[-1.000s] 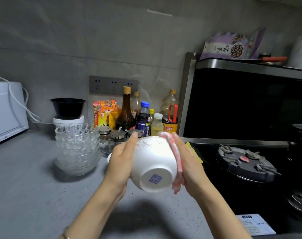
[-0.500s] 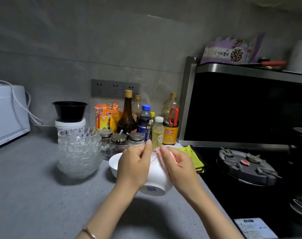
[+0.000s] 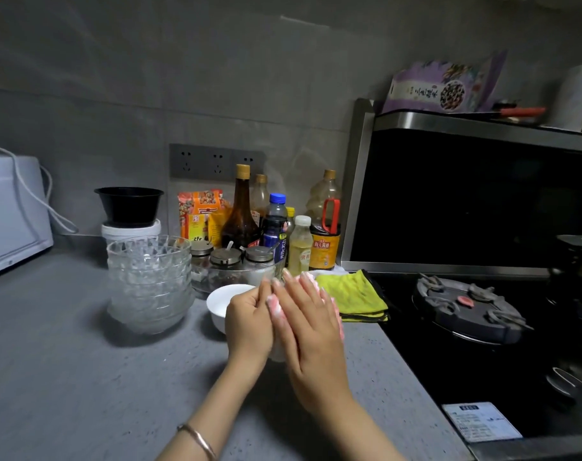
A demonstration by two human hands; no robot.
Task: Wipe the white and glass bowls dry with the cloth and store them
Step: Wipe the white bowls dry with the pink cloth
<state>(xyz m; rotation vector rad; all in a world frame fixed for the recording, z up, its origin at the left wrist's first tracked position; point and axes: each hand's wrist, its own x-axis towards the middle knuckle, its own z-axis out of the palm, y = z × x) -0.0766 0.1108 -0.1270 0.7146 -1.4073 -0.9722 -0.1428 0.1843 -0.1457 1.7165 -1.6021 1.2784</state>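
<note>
Above a grey kitchen counter (image 3: 83, 377), seen from the person's own head, two bare hands met close together. The left hand (image 3: 248, 322) had its fingers curled inward and its thumb up. What they closed on was hidden, so its grip could not be told. The right hand (image 3: 312, 331) lay with fingers nearly straight, pressed flat against a pink-and-white cloth (image 3: 273, 305) sandwiched between the two hands. A blurred pale shape showed just under the cloth; whether it was a bowl could not be told. A thin bracelet (image 3: 196, 437) circled the left wrist.

At ten o'clock from the hands, just beside the left knuckles, a white bowl (image 3: 221, 302) stood upright on the counter. Further out, between nine and ten o'clock, stood a stack of glass bowls (image 3: 150, 281), nested and upright. At twelve o'clock sat lidded spice jars (image 3: 226, 257), with a cluster of bottles (image 3: 241, 211) behind them against the wall. At two o'clock a folded yellow cloth (image 3: 349, 294) lay at the counter's edge beside the black hob (image 3: 415, 361), whose gas burner (image 3: 465, 304) sat at three o'clock.
</note>
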